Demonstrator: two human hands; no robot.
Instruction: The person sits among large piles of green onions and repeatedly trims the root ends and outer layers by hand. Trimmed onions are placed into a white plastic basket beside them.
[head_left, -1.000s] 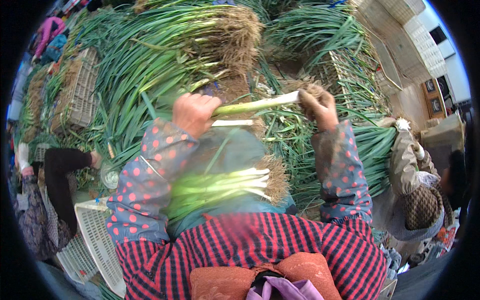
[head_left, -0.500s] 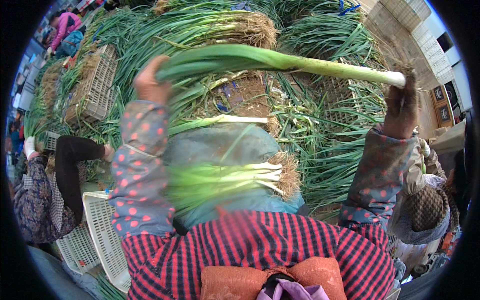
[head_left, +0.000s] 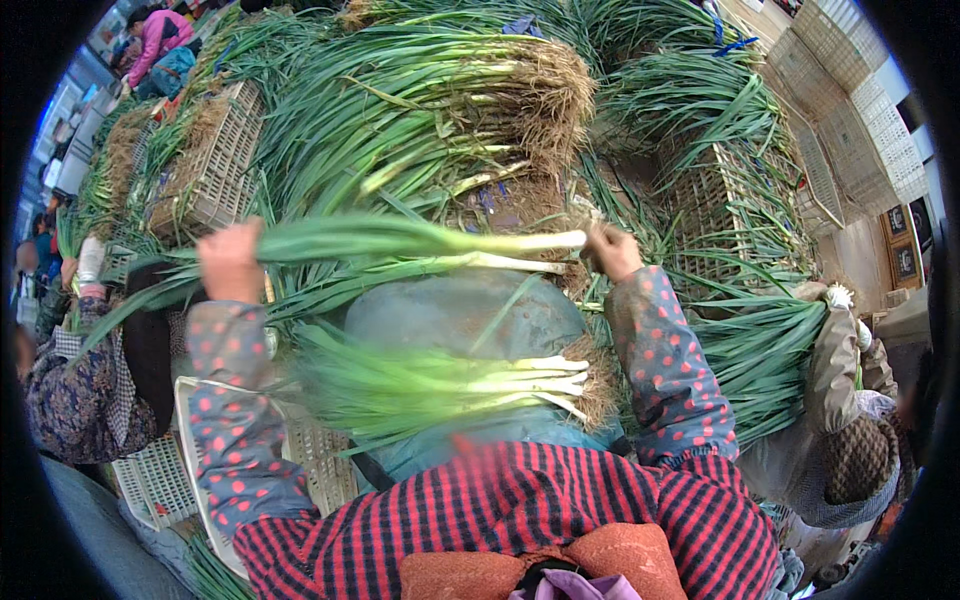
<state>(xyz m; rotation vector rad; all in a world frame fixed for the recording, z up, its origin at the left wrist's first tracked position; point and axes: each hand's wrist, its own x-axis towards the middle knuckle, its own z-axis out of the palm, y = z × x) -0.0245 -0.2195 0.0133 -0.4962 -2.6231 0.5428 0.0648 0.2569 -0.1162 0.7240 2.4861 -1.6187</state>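
Head view: both hands clamped on one green onion (head_left: 400, 240), left hand (head_left: 230, 262) on leaves, right hand (head_left: 612, 250) at roots; lowered since a moment ago toward the lap bundle (head_left: 450, 385).

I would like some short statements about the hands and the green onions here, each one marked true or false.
1. The left hand grips the leafy end of a green onion. True.
2. The right hand rests empty on the lap. False: it holds the same onion at its white root end.
3. A small bundle of onions lies on the blue-grey cover below the hands. True.
4. The held onion stands upright. False: it lies roughly level between the hands.
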